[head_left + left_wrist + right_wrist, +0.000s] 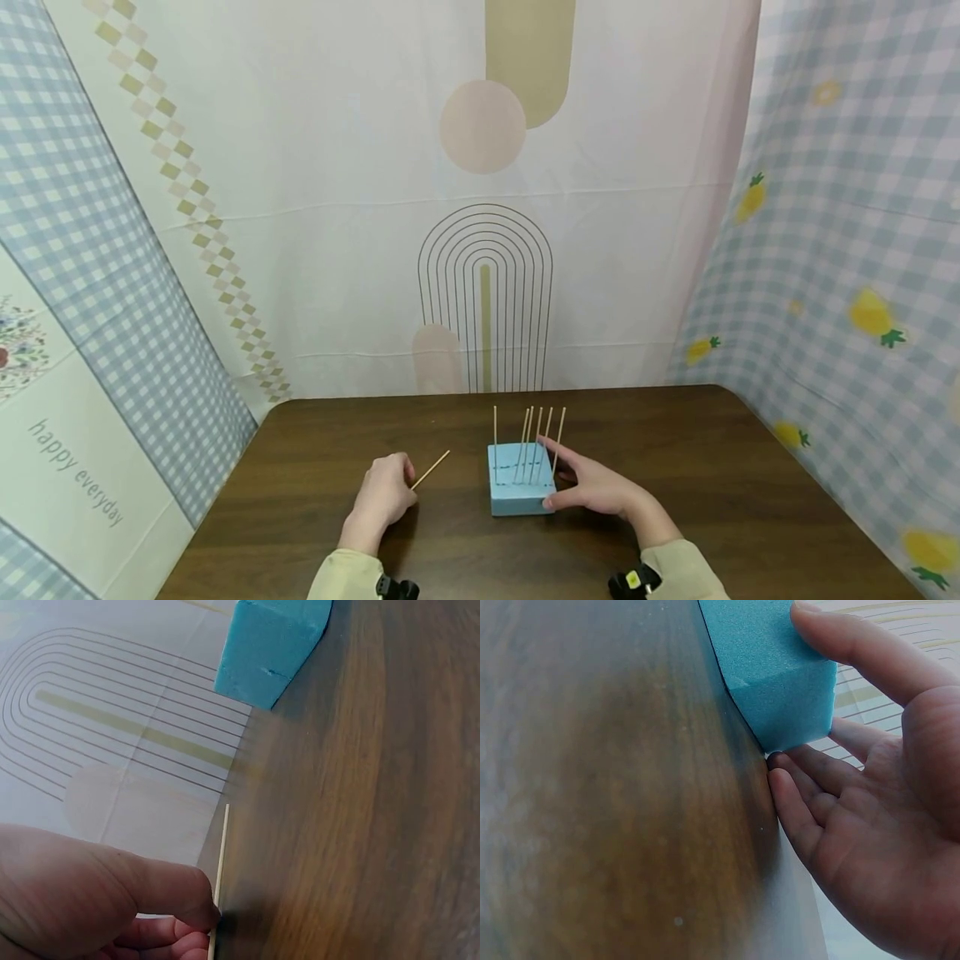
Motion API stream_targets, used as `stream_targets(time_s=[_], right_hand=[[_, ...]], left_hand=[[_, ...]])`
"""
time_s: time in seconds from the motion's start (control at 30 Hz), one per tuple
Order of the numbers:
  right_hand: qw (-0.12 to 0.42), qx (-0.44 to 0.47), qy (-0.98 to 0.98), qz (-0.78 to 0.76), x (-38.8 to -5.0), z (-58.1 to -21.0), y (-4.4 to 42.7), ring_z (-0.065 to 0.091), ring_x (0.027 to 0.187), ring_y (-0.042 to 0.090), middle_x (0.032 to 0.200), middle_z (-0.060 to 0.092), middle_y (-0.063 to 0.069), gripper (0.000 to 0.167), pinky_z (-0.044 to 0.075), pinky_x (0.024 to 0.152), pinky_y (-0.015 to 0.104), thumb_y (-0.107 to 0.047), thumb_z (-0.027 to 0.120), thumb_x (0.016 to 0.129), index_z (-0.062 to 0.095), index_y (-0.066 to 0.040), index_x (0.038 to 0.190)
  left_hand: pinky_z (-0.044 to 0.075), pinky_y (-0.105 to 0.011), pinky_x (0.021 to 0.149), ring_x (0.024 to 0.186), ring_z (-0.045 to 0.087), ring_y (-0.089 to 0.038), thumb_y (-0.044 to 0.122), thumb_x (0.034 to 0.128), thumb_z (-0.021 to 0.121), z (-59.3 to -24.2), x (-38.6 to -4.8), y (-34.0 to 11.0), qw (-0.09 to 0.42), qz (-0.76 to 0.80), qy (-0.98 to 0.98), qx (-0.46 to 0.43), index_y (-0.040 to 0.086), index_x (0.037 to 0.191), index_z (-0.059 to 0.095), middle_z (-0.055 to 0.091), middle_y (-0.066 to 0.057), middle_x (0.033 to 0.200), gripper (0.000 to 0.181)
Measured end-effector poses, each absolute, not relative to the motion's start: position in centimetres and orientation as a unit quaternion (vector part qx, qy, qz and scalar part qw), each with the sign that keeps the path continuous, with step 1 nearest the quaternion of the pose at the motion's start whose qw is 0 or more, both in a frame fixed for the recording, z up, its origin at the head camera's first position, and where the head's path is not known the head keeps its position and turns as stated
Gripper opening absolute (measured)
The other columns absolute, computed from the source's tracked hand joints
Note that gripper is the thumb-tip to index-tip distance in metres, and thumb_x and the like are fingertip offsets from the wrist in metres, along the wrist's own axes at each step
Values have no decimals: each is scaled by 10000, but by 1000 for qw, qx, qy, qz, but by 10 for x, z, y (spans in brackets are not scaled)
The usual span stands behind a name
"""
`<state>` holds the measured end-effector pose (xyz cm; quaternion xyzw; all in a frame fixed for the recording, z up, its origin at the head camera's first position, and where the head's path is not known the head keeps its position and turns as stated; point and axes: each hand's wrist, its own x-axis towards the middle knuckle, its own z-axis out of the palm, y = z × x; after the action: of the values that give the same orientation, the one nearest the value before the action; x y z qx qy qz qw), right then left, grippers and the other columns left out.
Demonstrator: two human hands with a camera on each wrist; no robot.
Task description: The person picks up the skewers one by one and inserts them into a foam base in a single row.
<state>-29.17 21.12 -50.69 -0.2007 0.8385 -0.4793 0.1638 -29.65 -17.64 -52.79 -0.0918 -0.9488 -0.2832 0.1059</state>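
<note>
A thin wooden stick [431, 469] is pinched between the thumb and fingers of my left hand [384, 492], left of the block. In the left wrist view the stick [223, 847] points away from the fingertips, its tip free. A light-blue foam block [517, 507] sits on the table with several similar sticks [495, 433] standing upright or slightly tilted in its top. My right hand [596, 487] holds the block at its right side. The right wrist view has the thumb on one face of the block [780, 705] and fingers around another side.
The dark wooden table [300, 467] ends at a pale printed cloth [360, 275] behind it. Blue checked cloths hang at the left [135, 250] and right [825, 250]. Upright sticks rise well above the block.
</note>
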Motion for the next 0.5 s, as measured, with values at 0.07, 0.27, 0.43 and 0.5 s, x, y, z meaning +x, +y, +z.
stream_targets(time_s=[0.07, 0.27, 0.43, 0.5], right_hand=[[163, -201, 837, -481, -292, -507, 211, 426, 1474, 502, 1712, 251, 283, 1047, 349, 1198, 624, -299, 852, 897, 219, -175, 1722], [162, -203, 838, -480, -293, -507, 210, 420, 1483, 488, 1715, 255, 272, 1048, 349, 1202, 616, -302, 853, 897, 220, -171, 1722], [165, -201, 837, -481, -293, -507, 211, 414, 1486, 490, 1717, 245, 276, 1047, 350, 1202, 614, -303, 853, 901, 217, -173, 1722], [166, -200, 836, -483, -293, -508, 211, 416, 1484, 494, 1716, 242, 279, 1046, 350, 1201, 615, -298, 855, 902, 217, -176, 1723]], left_hand=[[481, -420, 601, 653, 541, -233, -31, 639, 853, -528, -298, -177, 102, -281, -950, -87, 135, 786, 602, 580, -22, 739, 335], [496, -421, 617, 657, 539, -211, -48, 674, 828, -511, -290, -176, 74, -277, -955, -79, 116, 809, 629, 583, -14, 751, 292], [496, -397, 605, 645, 542, -207, -65, 700, 803, -498, -284, -176, 57, -285, -953, -87, 75, 861, 661, 581, -21, 739, 256], [494, -369, 606, 644, 540, -185, -76, 710, 789, -492, -282, -176, 56, -292, -951, -86, 68, 879, 676, 576, -8, 732, 250]])
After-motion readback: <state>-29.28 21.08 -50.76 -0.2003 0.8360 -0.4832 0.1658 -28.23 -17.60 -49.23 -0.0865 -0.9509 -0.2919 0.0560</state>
